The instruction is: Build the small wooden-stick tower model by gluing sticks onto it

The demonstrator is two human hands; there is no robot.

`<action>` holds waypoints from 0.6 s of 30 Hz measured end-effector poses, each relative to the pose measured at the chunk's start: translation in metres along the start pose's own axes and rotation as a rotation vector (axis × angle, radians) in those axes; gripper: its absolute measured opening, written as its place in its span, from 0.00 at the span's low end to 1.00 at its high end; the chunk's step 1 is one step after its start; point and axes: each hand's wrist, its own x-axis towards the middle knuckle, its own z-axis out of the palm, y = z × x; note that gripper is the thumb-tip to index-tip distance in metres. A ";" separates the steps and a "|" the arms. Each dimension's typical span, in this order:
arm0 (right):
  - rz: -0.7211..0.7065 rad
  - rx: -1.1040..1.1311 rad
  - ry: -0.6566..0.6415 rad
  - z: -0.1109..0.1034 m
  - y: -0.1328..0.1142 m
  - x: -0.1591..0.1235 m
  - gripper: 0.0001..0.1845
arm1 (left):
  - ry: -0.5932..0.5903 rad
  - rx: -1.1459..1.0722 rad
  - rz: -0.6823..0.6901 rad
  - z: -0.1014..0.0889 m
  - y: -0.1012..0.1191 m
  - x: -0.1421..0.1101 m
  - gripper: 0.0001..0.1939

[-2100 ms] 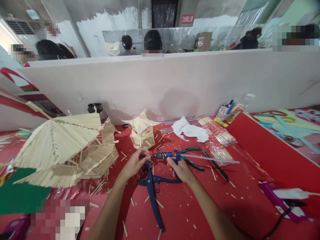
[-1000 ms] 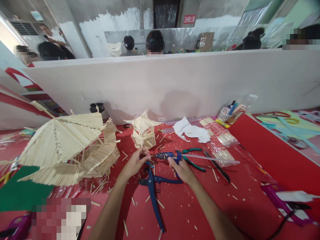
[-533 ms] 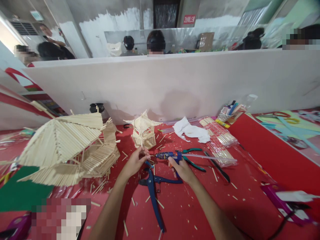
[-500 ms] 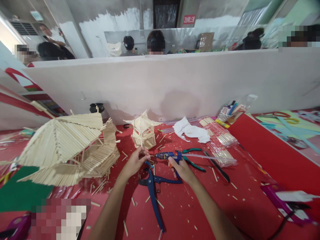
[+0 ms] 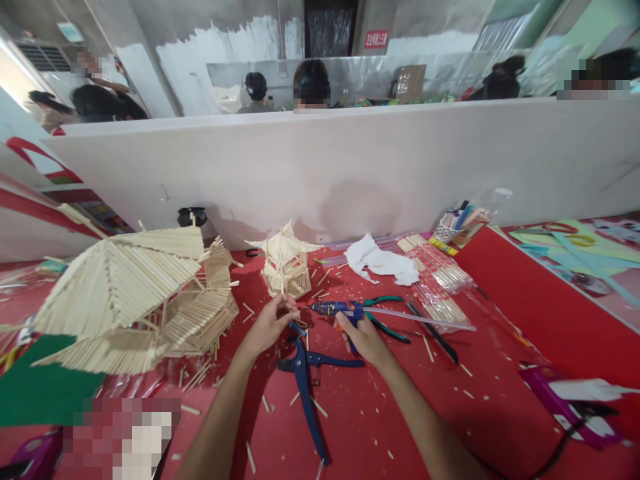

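Observation:
My right hand (image 5: pixel 358 333) is wrapped round the handle of a blue hot glue gun (image 5: pixel 341 310). A long clear glue stick (image 5: pixel 420 319) juts from the back of the gun. The nozzle points left, close to the fingertips of my left hand (image 5: pixel 274 323). That hand is pinched closed; what it holds is too small and hidden to make out. Just behind it stands a small pavilion (image 5: pixel 286 260) of pale wooden sticks. Blue-handled cutters (image 5: pixel 304 380) lie spread on the table between my forearms.
A larger stick-built pavilion (image 5: pixel 130 287) fills the left side. Green-handled pliers (image 5: pixel 387 328), a black-handled tool (image 5: pixel 434 333), white tissue (image 5: pixel 380 260) and packs of sticks (image 5: pixel 440 280) lie rightward. Stick scraps litter the red table (image 5: pixel 380 413). A white partition (image 5: pixel 300 167) stands behind; people are beyond it.
Both hands and the glue gun stay nearly in place. The glue stick's tail sits slightly nearer the gun than a second ago. The whole view has shifted a little.

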 end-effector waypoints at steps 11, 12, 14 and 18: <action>0.030 0.182 -0.098 -0.011 -0.006 -0.004 0.33 | 0.037 -0.022 0.011 -0.004 -0.009 0.002 0.13; 0.012 0.155 -0.052 -0.010 -0.006 -0.003 0.31 | 0.036 -0.020 0.010 -0.004 -0.008 0.002 0.13; -0.009 0.047 -0.040 -0.009 -0.005 -0.002 0.29 | 0.036 -0.010 0.009 -0.003 -0.005 0.001 0.12; 0.013 0.019 -0.268 -0.008 -0.004 -0.006 0.28 | 0.046 -0.010 0.017 -0.003 -0.001 0.000 0.12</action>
